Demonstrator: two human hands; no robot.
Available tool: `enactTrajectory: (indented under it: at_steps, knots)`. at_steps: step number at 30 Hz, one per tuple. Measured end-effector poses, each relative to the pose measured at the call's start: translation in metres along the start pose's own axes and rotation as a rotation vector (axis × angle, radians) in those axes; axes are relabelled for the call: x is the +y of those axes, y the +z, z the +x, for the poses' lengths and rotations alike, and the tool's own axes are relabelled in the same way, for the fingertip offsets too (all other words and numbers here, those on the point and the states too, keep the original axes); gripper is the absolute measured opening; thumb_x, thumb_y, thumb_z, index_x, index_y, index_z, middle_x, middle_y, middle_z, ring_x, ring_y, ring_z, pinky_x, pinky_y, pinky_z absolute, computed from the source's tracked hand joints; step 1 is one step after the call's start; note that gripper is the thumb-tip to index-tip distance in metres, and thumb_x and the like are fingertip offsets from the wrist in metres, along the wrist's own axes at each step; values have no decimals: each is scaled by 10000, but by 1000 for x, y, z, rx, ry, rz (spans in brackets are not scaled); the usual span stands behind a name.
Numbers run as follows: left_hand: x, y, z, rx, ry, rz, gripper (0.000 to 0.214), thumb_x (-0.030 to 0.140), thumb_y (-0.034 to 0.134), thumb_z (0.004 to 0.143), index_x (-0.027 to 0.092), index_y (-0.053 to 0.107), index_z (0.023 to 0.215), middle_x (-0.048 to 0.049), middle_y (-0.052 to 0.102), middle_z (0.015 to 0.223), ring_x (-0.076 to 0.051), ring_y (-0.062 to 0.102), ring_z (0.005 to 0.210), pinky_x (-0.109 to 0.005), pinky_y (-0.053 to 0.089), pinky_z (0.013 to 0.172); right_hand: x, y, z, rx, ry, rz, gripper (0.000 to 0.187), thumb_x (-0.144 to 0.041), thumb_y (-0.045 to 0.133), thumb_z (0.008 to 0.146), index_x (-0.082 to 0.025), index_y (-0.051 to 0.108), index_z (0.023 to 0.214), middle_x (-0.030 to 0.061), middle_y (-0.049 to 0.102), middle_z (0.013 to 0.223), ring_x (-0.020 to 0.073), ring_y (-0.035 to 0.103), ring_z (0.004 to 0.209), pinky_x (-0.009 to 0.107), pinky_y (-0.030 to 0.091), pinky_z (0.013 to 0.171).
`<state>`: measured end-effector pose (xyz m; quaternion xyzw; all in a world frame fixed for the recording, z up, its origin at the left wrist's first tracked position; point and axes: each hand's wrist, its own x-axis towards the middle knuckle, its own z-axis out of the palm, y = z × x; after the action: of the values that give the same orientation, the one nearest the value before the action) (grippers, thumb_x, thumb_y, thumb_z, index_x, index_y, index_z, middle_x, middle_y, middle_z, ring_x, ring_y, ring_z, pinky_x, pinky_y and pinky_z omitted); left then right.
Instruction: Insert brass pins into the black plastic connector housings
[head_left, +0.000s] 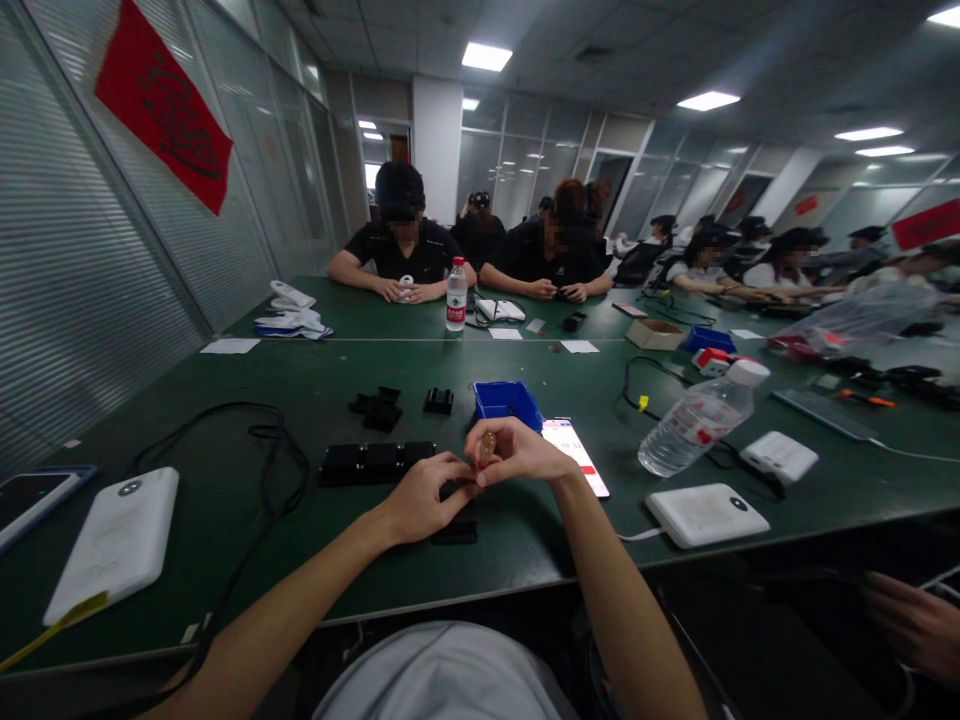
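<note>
Low over the near part of the table, both hands meet. My right hand [517,452] is closed round a small amber, see-through handle [487,447], whose lower end is hidden by the fingers. My left hand [426,500] is closed, thumb and fingers bent round a black plastic part [456,530] under them. Its fingertips touch or nearly touch those of the right hand. Just behind the left hand lies a row of black cases [377,462]. Beyond the right hand sits a blue bin [507,402], with a lit phone [574,455] beside it.
Loose black parts [376,407] and a small black block [439,401] lie farther back. At right are a tilted water bottle [699,420] and a white power bank [708,515]. At left are another white power bank [116,540] and a black cable [289,470]. People sit opposite.
</note>
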<state>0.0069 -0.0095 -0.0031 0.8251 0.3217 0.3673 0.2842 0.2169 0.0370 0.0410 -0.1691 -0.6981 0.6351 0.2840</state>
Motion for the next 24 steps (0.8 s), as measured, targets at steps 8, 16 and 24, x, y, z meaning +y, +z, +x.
enactTrajectory:
  at_steps: [8, 16, 24]
  knots:
    - [0, -1, -2, 15, 27, 51, 130, 244, 655, 930, 189, 754, 996, -66, 726, 967, -206, 688, 897, -324, 542, 846, 0, -2, -1, 9, 19, -39, 387, -218, 926, 704, -136, 665, 978, 5, 722, 836, 64, 515, 602, 194, 423, 567]
    - [3, -4, -1, 13, 55, 0, 181, 222, 589, 957, 176, 753, 1019, -91, 751, 1033, -226, 688, 1001, -351, 536, 921, 0, -2, -1, 5, 13, -16, 348, -224, 909, 727, -124, 667, 955, 7, 724, 829, 58, 496, 586, 196, 415, 574]
    - [4, -3, 0, -3, 66, -2, 201, 263, 580, 995, 184, 764, 1006, -75, 768, 998, -217, 693, 983, -339, 540, 912, -2, -3, -2, -9, 34, -12, 342, -252, 893, 752, -127, 669, 977, 30, 734, 867, 86, 596, 644, 212, 468, 611]
